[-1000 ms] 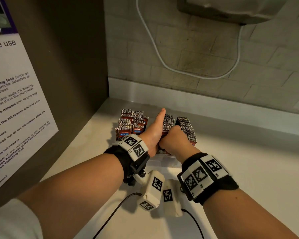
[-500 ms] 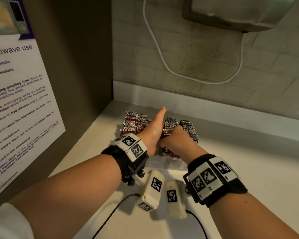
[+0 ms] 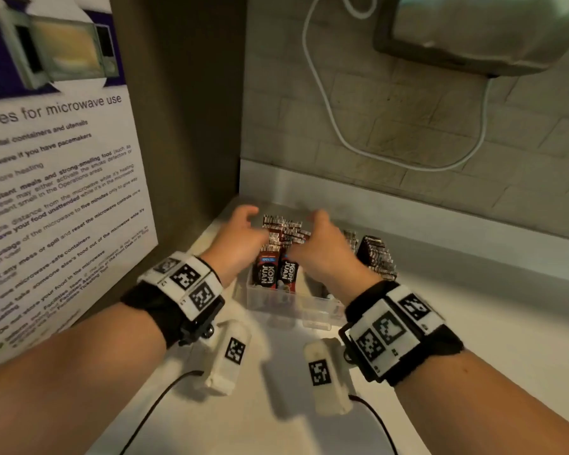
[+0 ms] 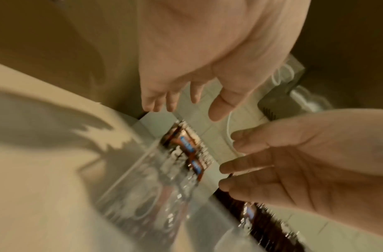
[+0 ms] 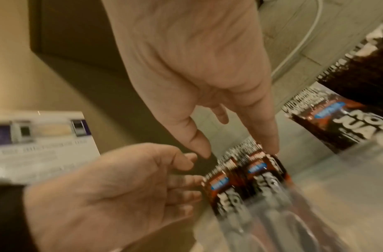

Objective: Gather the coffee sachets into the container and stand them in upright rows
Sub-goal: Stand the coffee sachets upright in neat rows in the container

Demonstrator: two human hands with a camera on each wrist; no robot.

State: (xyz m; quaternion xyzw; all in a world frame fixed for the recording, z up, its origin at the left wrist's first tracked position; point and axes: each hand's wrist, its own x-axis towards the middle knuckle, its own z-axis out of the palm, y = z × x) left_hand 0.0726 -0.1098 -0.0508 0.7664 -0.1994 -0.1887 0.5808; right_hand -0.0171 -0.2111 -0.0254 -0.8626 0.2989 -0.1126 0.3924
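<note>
A clear plastic container [image 3: 312, 305] sits on the pale worktop [image 3: 473, 323], tucked into the corner where the brown side panel meets the tiled wall. Inside it, the coffee sachets [image 3: 278, 254] stand upright in rows, brown wrappers with serrated tops; the nearest pair in the left-hand row faces the person. Two more rows [image 3: 375, 257] stand at about 3 o'clock from that one, partly hidden behind the right wrist.

The left hand [image 3: 240, 241] hovers at the 9 o'clock side of the left row, fingers loosely bent and spread, palm turned toward the packets. From the left wrist view its fingers [image 4: 171, 100] hang released, gripping nothing. The right hand [image 3: 322, 247] comes in from 3 o'clock of the same row, fingers extended. In the right wrist view one fingertip [image 5: 270, 145] rests on the top edge of a sachet [image 5: 261, 170], and the hand grasps nothing. The two hands flank the row, palms facing each other.

On the side panel at 9 o'clock hangs a microwave-use notice [image 3: 56, 192]. A white cable [image 3: 329, 103] loops down the tiled wall at 12 o'clock, below a grey wall-mounted appliance [image 3: 473, 31] at 1 o'clock.
</note>
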